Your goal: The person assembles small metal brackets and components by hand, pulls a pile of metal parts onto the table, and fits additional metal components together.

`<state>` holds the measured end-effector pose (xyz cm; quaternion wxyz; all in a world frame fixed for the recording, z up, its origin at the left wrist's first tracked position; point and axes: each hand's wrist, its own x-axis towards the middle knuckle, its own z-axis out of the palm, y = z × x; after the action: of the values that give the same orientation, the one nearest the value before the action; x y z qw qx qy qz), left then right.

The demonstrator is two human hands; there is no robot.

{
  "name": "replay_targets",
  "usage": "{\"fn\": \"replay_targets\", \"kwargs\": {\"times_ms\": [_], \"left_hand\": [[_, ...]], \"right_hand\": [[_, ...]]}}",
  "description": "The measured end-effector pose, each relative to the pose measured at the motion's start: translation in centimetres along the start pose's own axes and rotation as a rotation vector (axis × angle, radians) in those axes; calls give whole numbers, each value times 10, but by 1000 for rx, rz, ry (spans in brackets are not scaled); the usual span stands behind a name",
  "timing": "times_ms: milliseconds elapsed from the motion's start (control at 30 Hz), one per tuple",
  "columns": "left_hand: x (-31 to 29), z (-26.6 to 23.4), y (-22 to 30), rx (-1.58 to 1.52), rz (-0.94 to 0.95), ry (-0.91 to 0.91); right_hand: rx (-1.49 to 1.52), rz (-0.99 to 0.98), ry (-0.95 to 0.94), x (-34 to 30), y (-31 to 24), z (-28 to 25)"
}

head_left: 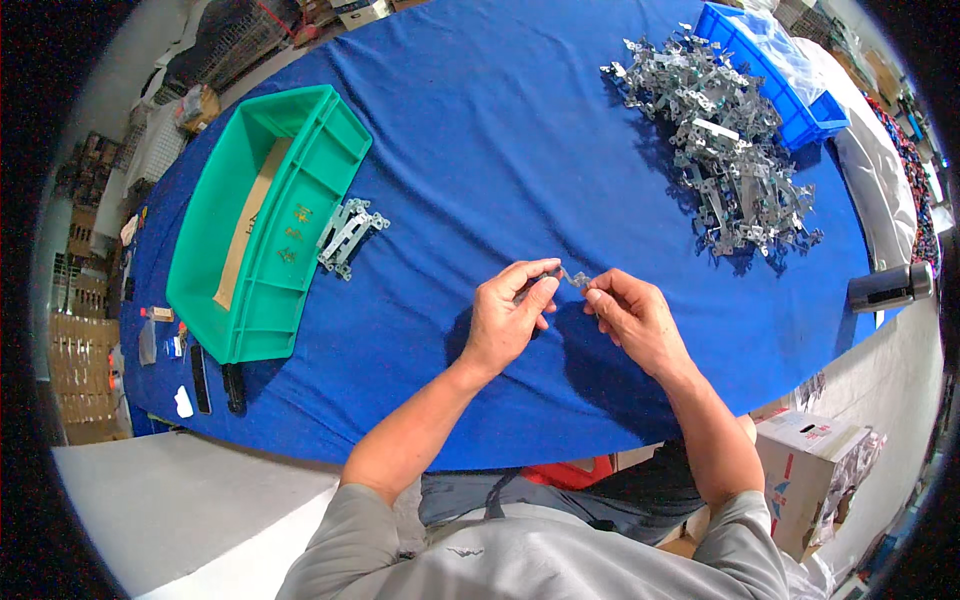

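Over the near middle of the blue cloth, my two hands hold a small grey metal bracket (575,279) between them. My left hand (508,311) is closed, thumb and fingers pinching the bracket's left side and hiding part of it. With thumb and forefinger, my right hand (634,312) grips its right end. Off to the left, a small stack of similar metal brackets (350,236) lies against the green bin. A large heap of loose metal brackets (725,150) spreads over the far right of the table.
The green bin (318,230) stands at left with a cardboard strip (250,225) inside. A blue bin (765,75) lies behind the heap. A dark cylinder (890,288) sits at the right edge, a phone (201,380) at the left. Blue cloth (480,150) covers the table; a cardboard box (810,450) stands below right.
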<state>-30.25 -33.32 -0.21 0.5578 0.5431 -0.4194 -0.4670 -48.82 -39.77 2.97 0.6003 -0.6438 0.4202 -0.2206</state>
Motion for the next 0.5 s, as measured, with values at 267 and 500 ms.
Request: {"fn": "replay_targets", "kwargs": {"times_ms": [267,500], "left_hand": [[1,-2,4,190,212,-24],[-1,-2,10,259,239,-64]], "right_hand": [[-73,42,-1,1,-1,-1],[364,86,-27,2,1,-1]]}}
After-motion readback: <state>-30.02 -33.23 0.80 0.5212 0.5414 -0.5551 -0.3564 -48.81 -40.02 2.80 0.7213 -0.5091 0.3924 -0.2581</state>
